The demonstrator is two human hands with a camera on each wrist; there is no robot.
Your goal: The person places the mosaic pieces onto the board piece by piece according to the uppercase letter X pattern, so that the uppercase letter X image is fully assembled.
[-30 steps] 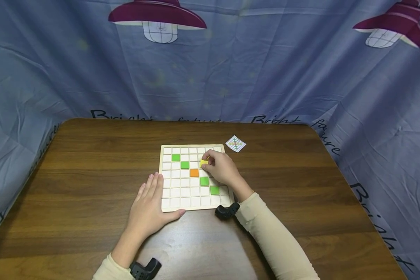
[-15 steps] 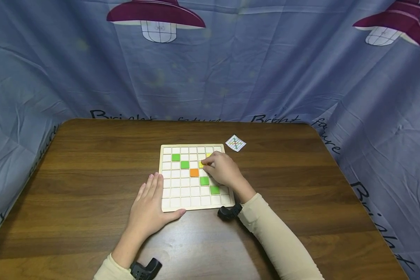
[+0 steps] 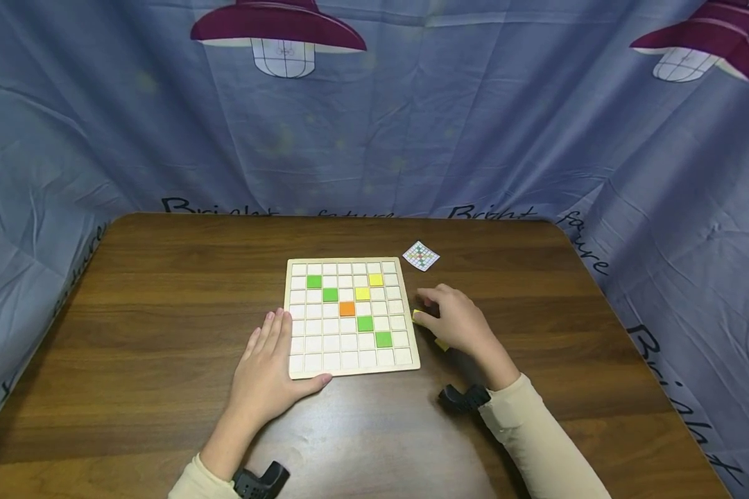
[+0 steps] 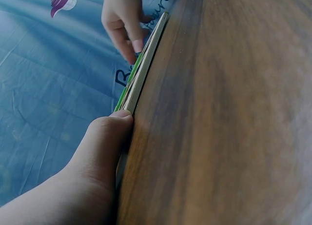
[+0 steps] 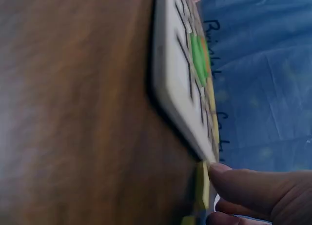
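A light wooden grid board (image 3: 313, 361) lies on the table, holding green, yellow and orange square tiles. My left hand (image 3: 265, 364) rests flat at the board's left side, its fingers along that edge and the thumb at the front edge. To the right of the board is my right hand (image 3: 462, 324), thumb and index finger apart. Its thumb is at a loose yellow tile (image 5: 202, 186), which lies close to the board's edge and is mostly hidden in the head view. A second yellow tile (image 3: 442, 344) lies partly under the right hand.
A small card with a coloured grid pattern (image 3: 421, 256) lies beyond the board's far right corner. The wooden table (image 3: 181, 291) ends at a blue printed curtain (image 3: 374, 125) behind and at the sides.
My right hand has let go of a yellow tile in the grid and moved right, off the board, to the loose tiles. The left hand has stayed in place.
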